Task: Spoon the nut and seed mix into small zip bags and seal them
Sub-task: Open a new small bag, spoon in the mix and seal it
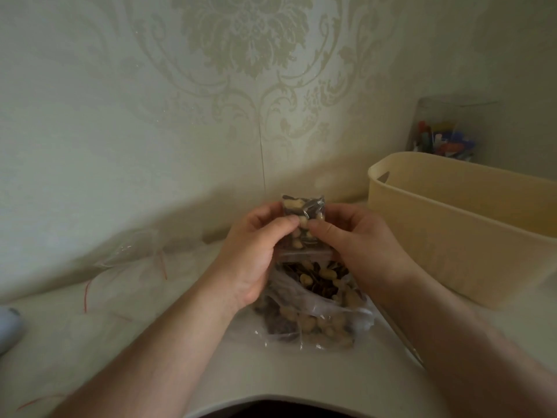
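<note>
Damask-patterned wallpaper backs a pale bench (301, 375). Left hand (256, 251) and right hand (358, 245) each pinch the filled small zip bag (303, 206), held above the open supply bag (316, 312), probably so spills fall back. Both bags are thin, crinkly clear film. A smooth beige tub (452, 224) stands alongside.
</note>
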Tool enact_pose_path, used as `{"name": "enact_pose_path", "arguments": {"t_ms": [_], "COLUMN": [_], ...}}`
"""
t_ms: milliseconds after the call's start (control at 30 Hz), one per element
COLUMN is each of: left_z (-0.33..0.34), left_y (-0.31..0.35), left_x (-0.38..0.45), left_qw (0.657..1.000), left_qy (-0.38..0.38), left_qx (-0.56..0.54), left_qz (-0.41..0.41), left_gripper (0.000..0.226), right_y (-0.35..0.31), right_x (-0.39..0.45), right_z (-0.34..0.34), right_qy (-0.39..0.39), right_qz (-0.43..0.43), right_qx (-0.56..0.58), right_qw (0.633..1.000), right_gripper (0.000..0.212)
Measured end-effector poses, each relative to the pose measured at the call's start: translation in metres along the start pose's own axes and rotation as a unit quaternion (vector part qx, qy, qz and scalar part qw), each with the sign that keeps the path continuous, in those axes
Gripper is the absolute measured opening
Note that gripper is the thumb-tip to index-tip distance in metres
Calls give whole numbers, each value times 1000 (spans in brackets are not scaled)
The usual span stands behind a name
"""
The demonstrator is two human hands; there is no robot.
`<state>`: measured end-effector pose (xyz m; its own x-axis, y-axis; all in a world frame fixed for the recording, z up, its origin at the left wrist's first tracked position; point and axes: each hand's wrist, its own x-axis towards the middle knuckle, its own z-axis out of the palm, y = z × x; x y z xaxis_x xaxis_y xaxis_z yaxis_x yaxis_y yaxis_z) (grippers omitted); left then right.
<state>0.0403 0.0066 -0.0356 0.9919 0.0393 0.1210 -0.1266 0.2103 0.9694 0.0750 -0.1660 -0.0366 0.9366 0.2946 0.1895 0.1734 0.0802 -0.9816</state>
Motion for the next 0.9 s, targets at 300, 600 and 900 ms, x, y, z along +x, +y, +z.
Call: {"name": "enact_pose_path", "arguments": {"t_ms": [300, 600, 900], "left_z": [4, 7, 6], "left_y": [-4, -3, -4], "left_x": [-1, -2, -2], "left_qw": [999, 998, 999], "left_qy": [16, 50, 19], "left_qx": [28, 30, 37], "left_qz": [8, 23, 6], "left_gripper": [33, 10, 35], "right_y": [0, 1, 0], "right_x": [-2, -1, 0], "right_z": [2, 4, 3], "right_qy": [4, 40, 63], "right_qz": [3, -11, -16], "right_qx": [19, -19, 20], "right_qw": [1000, 999, 998], "right_gripper": [18, 23, 20]}}
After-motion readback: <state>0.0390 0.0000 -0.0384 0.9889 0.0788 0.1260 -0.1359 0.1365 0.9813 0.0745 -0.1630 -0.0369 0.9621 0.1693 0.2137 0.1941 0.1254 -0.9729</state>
